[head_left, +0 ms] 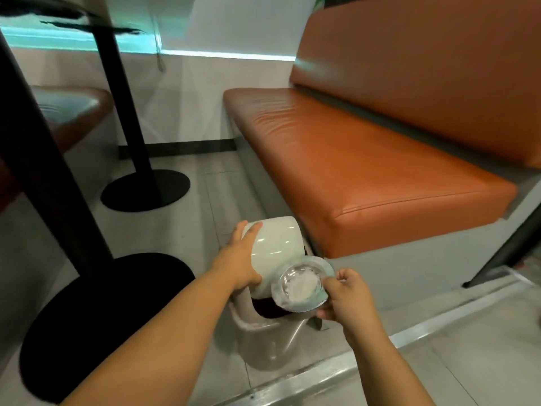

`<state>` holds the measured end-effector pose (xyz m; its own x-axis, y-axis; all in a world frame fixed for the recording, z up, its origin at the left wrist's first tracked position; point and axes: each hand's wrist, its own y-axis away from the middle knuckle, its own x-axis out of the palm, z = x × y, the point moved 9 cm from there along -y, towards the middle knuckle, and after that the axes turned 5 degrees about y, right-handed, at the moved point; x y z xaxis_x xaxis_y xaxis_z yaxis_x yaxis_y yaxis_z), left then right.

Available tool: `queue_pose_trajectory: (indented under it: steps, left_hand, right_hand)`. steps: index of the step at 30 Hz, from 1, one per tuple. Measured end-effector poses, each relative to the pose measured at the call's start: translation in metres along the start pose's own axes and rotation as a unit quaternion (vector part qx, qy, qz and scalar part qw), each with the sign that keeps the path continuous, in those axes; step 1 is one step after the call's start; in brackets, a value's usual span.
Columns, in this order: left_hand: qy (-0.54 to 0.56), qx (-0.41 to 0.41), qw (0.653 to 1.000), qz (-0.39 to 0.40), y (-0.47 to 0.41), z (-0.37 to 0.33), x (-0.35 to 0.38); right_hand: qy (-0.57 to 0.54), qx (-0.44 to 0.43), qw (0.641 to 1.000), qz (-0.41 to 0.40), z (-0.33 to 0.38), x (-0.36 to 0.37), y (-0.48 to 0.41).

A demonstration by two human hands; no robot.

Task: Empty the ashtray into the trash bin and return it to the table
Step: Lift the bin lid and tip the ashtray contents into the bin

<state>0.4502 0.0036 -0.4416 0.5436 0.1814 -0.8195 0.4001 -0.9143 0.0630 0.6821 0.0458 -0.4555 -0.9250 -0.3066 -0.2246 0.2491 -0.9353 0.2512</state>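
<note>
Left hand (244, 259) is flat against the pale lid (275, 247) of the trash bin (263, 332), fingers curled over its top edge, holding it swung up so the dark opening shows below. Right hand (344, 297) pinches the rim of the glass ashtray (301, 284) between thumb and fingers, tipped steeply on edge right over that opening, just beside the raised lid. Whitish residue sits in the bowl of the ashtray; whether it is loose ash or stuck film, cannot tell. Judgement: mid-dump, contents probably not fully out yet. Risks: grip is a thin pinch on smooth glass at a steep angle, so a shake to clear residue could slip it into the bin or onto the tile floor (468, 361). The ashtray sits toward the opening's right side, so ash could spill past the rim. If the left hand eases off, the lid may drop onto the glass. The orange bench (366, 159) is close on the right; black table bases (96, 312) stand to the left.
</note>
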Motion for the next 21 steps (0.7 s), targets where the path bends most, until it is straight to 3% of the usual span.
queue_pose_trajectory:
  steps: [4, 10, 21]
  left_hand:
    - [-0.032, 0.016, 0.995, -0.089, 0.007, -0.001, 0.001]
    - [-0.069, 0.003, 0.990, -0.125, 0.009, -0.001, 0.002]
    - [-0.093, 0.006, 0.985, -0.145, 0.015, -0.005, 0.003]
  right_hand:
    - [0.155, -0.071, 0.984, -0.045, 0.017, 0.015, 0.000]
    - [0.306, -0.132, 0.941, -0.060, 0.023, 0.046, 0.004]
    - [0.357, -0.131, 0.924, -0.036, 0.038, 0.052, -0.010]
